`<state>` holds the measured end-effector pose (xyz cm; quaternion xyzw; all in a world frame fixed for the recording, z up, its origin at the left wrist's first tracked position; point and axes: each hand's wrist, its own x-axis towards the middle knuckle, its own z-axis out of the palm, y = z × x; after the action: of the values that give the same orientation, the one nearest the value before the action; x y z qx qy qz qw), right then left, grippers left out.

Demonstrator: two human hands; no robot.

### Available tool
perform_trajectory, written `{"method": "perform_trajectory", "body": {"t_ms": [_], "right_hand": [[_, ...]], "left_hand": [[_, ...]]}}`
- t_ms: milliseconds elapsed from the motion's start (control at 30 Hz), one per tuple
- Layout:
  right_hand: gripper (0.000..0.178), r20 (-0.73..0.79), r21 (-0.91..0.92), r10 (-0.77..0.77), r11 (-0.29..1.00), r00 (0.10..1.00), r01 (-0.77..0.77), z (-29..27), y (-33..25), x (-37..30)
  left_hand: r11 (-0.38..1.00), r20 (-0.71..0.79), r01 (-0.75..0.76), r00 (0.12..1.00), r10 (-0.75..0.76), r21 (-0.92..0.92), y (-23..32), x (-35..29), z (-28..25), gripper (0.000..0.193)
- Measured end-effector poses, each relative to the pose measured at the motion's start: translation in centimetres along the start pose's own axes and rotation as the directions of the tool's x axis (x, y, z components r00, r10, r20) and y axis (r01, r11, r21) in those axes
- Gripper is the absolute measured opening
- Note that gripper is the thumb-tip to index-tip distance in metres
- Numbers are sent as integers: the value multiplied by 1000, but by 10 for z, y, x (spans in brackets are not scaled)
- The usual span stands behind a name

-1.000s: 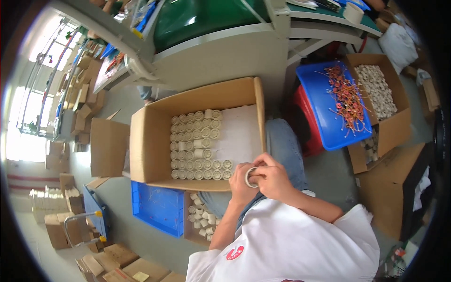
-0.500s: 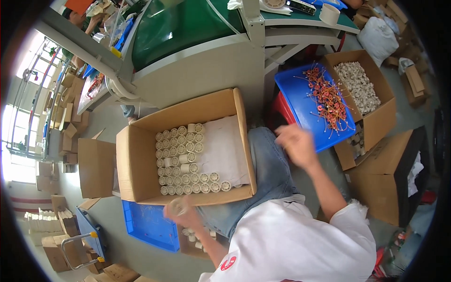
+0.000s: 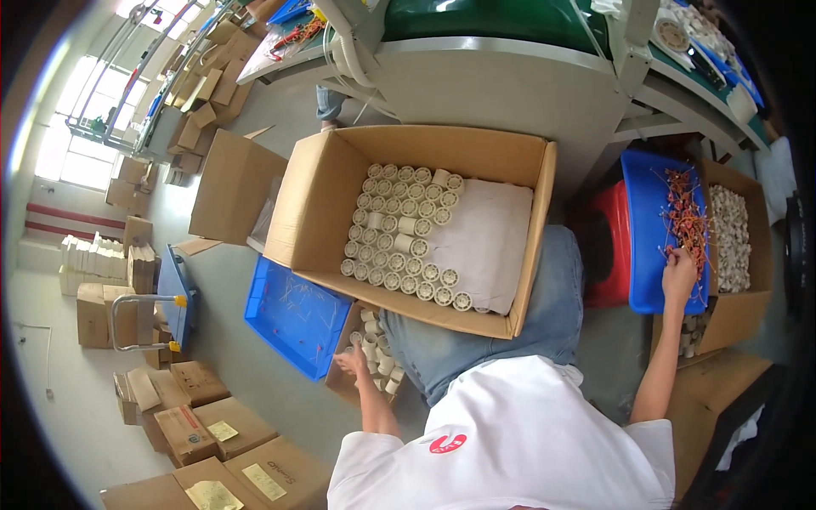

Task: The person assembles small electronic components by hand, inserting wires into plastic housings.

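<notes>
My left hand (image 3: 350, 362) is low on the left, at a small carton of loose white plastic cylinders (image 3: 384, 367). Its fingers close on a white ring-ended cylinder (image 3: 355, 337) by the carton's edge. On the far right, my right hand (image 3: 678, 274) reaches into a blue tray (image 3: 642, 229), fingertips pinched among thin red and orange wires with small red parts (image 3: 685, 208). Exactly which wire it grips is too small to make out. Across my lap lies a large open carton (image 3: 408, 319). Rows of white cylinders (image 3: 387, 223) stand inside, a few on their sides, beside a bare pale sheet (image 3: 484, 242).
A second blue tray (image 3: 289, 314) with wire scraps lies left of my lap. Beyond the right tray stands a carton of small white parts (image 3: 729, 238). A red stool (image 3: 608, 251) is beneath that tray. The workbench (image 3: 493, 93) blocks the front; closed cartons (image 3: 238, 425) stand lower left.
The view has swung left. My left hand has gone down to the small carton of cylinders. My right hand has moved from the blue tray's near edge into the wires.
</notes>
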<state>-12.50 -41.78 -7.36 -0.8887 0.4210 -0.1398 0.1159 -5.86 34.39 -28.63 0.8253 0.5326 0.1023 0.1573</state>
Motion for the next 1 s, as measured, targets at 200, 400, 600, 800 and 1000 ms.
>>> {"method": "perform_trajectory", "body": {"t_ms": [200, 400, 600, 800, 1000], "right_hand": [[26, 5, 469, 131, 875, 991, -118, -23, 30, -11], [16, -121, 824, 92, 564, 988, 49, -34, 12, -25], [28, -282, 616, 176, 787, 943, 37, -62, 20, -65], [29, -260, 749, 260, 662, 930, 24, -75, 2, -86], [28, -280, 755, 129, 641, 951, 135, -87, -23, -92]], "left_hand": [[530, -369, -680, 727, 579, -507, 227, -76, -92, 45], [10, 515, -895, -248, 821, -446, 312, -163, 15, 48], [-340, 975, -936, -152, 164, -88, 288, -210, 96, 60], [-226, 985, -965, -155, 73, -136, 278, -194, 109, 65], [286, 683, -731, -322, 656, -619, 336, -203, 34, 58]]}}
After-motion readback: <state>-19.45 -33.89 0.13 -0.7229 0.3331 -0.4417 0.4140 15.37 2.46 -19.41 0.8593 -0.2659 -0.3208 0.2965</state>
